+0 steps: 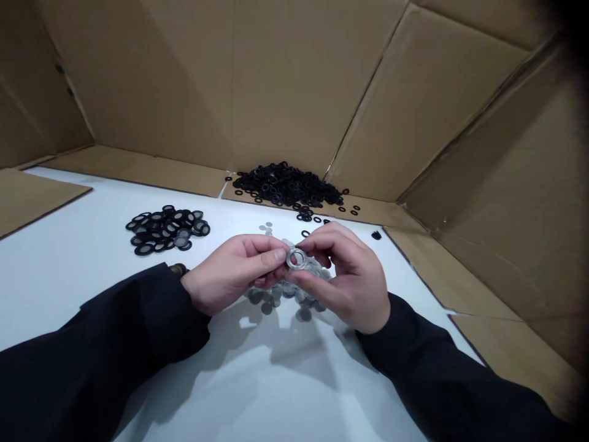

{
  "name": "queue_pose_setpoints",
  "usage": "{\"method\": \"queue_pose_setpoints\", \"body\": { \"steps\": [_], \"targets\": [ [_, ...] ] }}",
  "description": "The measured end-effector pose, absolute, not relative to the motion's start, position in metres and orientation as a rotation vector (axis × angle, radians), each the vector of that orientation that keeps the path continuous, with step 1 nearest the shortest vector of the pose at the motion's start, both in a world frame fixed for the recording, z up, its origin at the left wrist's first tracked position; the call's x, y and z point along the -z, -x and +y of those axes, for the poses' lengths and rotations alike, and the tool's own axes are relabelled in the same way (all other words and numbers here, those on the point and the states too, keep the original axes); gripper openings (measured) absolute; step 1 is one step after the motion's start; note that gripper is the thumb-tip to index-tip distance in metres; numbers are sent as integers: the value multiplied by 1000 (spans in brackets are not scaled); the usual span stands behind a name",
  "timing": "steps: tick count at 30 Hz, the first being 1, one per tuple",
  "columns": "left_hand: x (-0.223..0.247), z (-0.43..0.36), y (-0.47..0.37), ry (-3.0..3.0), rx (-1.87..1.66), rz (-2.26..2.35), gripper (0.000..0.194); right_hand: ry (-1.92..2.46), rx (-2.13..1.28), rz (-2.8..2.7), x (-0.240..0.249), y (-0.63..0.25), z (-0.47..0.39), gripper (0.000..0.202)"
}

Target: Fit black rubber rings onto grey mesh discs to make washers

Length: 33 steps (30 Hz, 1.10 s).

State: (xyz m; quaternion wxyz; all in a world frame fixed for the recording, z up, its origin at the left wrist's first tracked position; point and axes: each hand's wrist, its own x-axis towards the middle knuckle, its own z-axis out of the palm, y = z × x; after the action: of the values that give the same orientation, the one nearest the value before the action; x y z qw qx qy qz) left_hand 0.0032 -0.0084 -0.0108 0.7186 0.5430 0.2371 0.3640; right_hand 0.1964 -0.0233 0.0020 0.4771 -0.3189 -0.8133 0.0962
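A shiny metal ring (297, 259) is held between both hands near the middle of the view. My left hand (243, 267) pinches its left side, thumb on top. My right hand (347, 270) grips the ring's right side between thumb and fingers. Beneath the hands lies a loose pile of small grey discs (304, 294), partly hidden by them. Whether anything else sits inside the ring is too small to tell.
Black rings with grey centres (168, 230) lie heaped at the left. Against the back cardboard wall (276, 80) rises a large pile of black rings (288, 184). A small black item (376, 235) lies on the white table (257, 393) at the right.
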Motion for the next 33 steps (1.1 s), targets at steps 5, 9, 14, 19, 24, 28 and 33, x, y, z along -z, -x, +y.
{"method": "queue_pose_setpoints", "body": {
  "steps": [5,9,14,19,24,28,33],
  "targets": [
    [14,-7,-3,-1201,-814,543,17,768,-233,-1992,-2,-198,-23,26],
    [16,-7,-3,-1151,-846,519,16,769,-258,-1991,-2,-198,-22,23],
    [15,-6,-5,-1123,-925,528,16,845,-458,-1942,0,-193,-23,17],
    [16,-6,-4,-1167,-926,537,33,1032,-937,-1695,2,-187,-24,35],
    [16,-7,-6,-1177,-895,535,28,1073,-1075,-1598,4,-186,-24,41],
    [15,-8,-6,-1165,-869,496,25,1040,-1149,-1526,5,-186,-24,54],
    [14,-8,-5,-1159,-896,591,32,1072,-1036,-1559,6,-190,-20,58]
  ]
}}
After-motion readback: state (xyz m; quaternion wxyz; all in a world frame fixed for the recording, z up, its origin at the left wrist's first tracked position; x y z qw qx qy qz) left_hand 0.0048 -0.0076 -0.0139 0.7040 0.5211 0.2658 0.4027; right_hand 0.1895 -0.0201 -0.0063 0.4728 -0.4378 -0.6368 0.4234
